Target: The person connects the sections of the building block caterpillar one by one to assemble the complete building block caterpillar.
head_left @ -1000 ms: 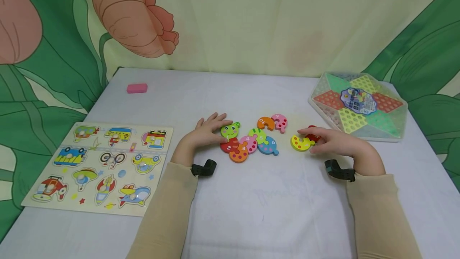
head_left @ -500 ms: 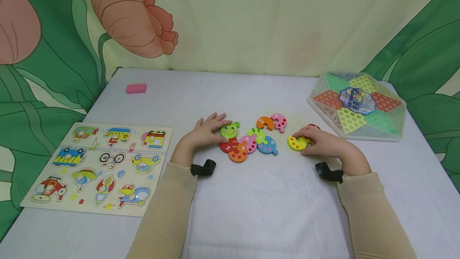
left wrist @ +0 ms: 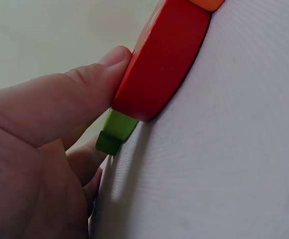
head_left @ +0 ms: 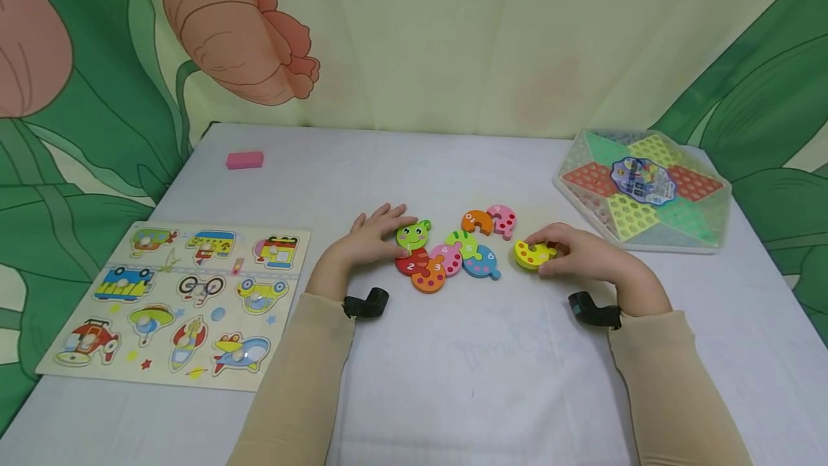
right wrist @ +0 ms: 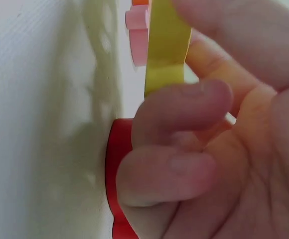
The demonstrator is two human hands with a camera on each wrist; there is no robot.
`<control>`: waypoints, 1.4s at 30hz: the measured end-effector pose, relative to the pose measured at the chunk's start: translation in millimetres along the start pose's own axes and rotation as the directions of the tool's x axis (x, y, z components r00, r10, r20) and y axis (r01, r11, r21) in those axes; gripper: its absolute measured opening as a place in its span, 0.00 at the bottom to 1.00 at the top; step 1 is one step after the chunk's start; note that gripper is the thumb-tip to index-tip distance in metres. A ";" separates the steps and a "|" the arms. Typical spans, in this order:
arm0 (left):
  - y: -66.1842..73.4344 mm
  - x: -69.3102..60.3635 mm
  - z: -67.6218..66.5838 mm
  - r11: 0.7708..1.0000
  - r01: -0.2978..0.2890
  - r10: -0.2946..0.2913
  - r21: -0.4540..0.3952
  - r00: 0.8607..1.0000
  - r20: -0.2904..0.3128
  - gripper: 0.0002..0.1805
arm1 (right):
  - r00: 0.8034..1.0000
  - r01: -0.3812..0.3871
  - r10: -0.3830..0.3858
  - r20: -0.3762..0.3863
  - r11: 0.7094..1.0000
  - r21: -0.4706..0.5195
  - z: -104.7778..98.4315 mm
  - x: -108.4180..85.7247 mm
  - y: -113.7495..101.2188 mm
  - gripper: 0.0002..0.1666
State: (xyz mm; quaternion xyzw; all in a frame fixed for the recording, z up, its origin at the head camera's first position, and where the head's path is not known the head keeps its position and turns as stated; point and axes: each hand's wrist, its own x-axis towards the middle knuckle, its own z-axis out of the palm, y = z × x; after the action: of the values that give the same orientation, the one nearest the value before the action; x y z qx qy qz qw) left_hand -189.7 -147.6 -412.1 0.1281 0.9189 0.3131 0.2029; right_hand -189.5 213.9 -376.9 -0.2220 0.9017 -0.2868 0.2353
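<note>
Several numbered caterpillar puzzle pieces point(head_left: 447, 259) lie joined in a curved row, led by a green smiling head piece point(head_left: 412, 235). My left hand point(head_left: 365, 241) rests at the row's left end, fingers loosely extended by the head. Its thumb touches the red number 2 piece point(left wrist: 164, 59). Between thumb and fingers, my right hand point(head_left: 585, 257) pinches a yellow spotted puzzle piece point(head_left: 533, 255), held slightly off the table in the right wrist view. Another red piece point(right wrist: 117, 164) lies under that hand's curled fingers, hidden in the head view.
An orange piece point(head_left: 477, 221) and a pink piece point(head_left: 502, 221) lie behind the row. A vehicle peg puzzle board point(head_left: 242, 273) is on the left, a pink block point(head_left: 244, 160) behind it. A hexagonal game box point(head_left: 643, 193) sits at the back right.
My right hand has moved left and taken hold of the yellow piece, shifting it slightly left. The red piece beside it is now hidden in the head view. My left hand stays put.
</note>
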 end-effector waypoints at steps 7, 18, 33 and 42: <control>0.6 0.4 -0.3 1.000 0.009 -0.009 0.002 1.000 0.001 0.34 | 0.997 0.067 -0.066 -0.028 0.996 0.051 2.8 2.6 -6.7 0.26; -2.7 0.4 0.2 1.000 -0.011 0.011 -0.014 1.000 0.006 0.35 | 0.999 0.028 -0.024 -0.030 0.989 0.145 11.8 6.8 -14.7 0.28; 0.5 -3.4 -1.9 0.999 -0.014 0.015 -0.032 1.000 0.012 0.35 | 1.000 -0.011 0.011 0.000 0.988 0.156 20.7 13.1 -16.0 0.25; -0.1 -2.8 -1.9 0.999 -0.015 0.016 -0.033 1.000 0.017 0.35 | 0.999 0.016 -0.024 0.032 0.974 0.224 21.1 15.6 -14.1 0.21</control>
State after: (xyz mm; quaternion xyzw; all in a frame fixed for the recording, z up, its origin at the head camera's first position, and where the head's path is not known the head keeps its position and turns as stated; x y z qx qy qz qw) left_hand -188.0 -149.8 -409.9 0.1346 0.9109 0.3286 0.2103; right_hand -186.5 186.4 -388.1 -0.2083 0.8571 -0.3849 0.2715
